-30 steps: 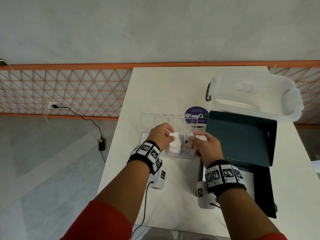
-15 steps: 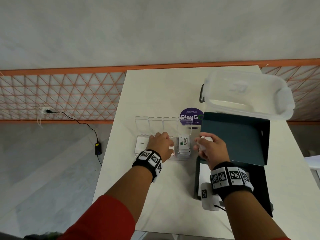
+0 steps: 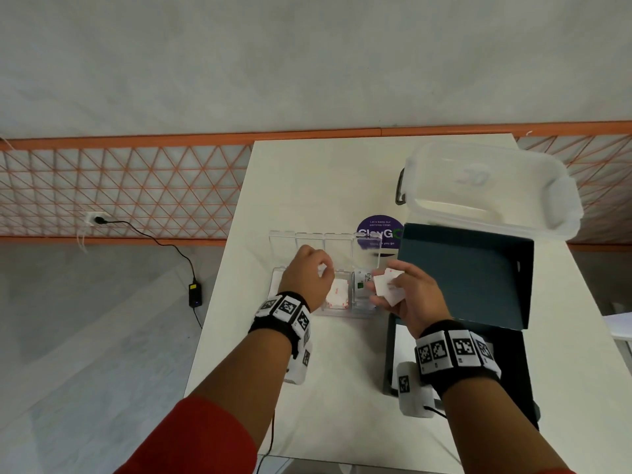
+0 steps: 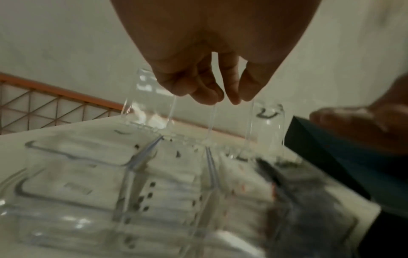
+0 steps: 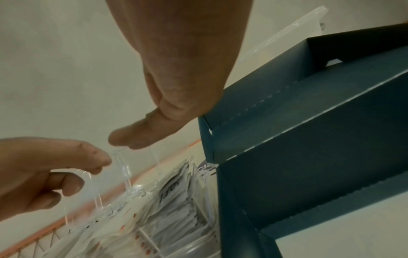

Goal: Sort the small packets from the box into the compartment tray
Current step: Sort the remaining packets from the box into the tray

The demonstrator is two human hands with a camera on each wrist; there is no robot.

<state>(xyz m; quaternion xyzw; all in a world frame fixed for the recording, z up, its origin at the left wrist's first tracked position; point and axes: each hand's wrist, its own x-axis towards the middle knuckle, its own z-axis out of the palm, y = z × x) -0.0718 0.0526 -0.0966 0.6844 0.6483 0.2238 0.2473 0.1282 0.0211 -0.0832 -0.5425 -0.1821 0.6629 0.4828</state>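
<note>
White bench (image 3: 342,172) is carrying a purple "ClayGo" sticker (image 3: 379,227); right hand (image 3: 410,299) is pinching white packets (image 3: 386,285) beside the tray (image 3: 362,311); left hand (image 3: 307,278) is hovering loosely curled, holding nothing.

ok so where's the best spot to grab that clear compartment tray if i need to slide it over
Probably by its short left end wall, coming in from the left. The hinged lid stands upright along the far edge, the dark box sits close on the right, and the open top holds loose packets.
</note>
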